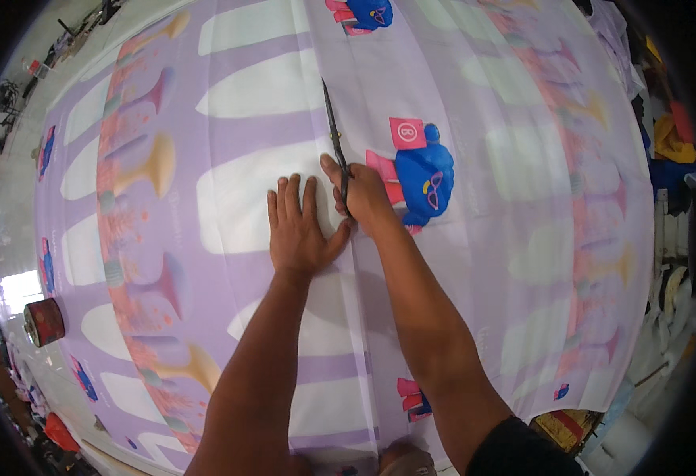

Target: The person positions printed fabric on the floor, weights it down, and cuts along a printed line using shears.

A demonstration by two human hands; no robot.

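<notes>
A large lilac printed fabric [245,135] with white arched shapes and blue cartoon figures spreads over the table. Near its middle, my right hand [361,194] grips a pair of dark scissors [334,127]. Their blades look closed or nearly so and point away from me along a lengthwise edge or fold in the cloth. My left hand [300,230] lies flat on the fabric just left of the scissors, fingers spread and thumb toward the edge. Part of the scissor handles is hidden by my right fingers.
A dark red round tin [44,322] stands at the left on the pale table [15,238]. Beyond the right side of the fabric lie piled cloths, among them a yellow one [673,141]. Assorted items sit past the far left edge.
</notes>
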